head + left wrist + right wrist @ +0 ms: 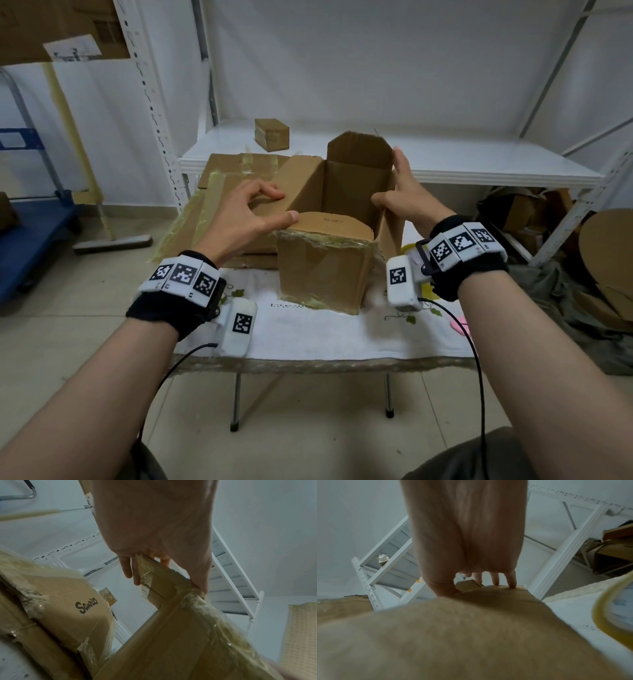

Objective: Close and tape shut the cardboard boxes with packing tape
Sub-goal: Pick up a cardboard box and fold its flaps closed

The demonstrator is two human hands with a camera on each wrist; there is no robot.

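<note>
White cloth (342, 329) under open box (322, 267); both hands grasp flaps, right fingers blurred

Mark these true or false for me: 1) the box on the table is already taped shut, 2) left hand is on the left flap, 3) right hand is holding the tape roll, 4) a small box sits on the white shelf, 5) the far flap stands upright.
1) False: the cardboard box is open, its flaps not yet folded down.
2) True: the left hand grips the left flap.
3) False: the right hand holds the box's right flap; a tape roll shows only at the right wrist view's edge, unheld.
4) True: a small box sits on the shelf.
5) True: the far flap stands upright.
</note>
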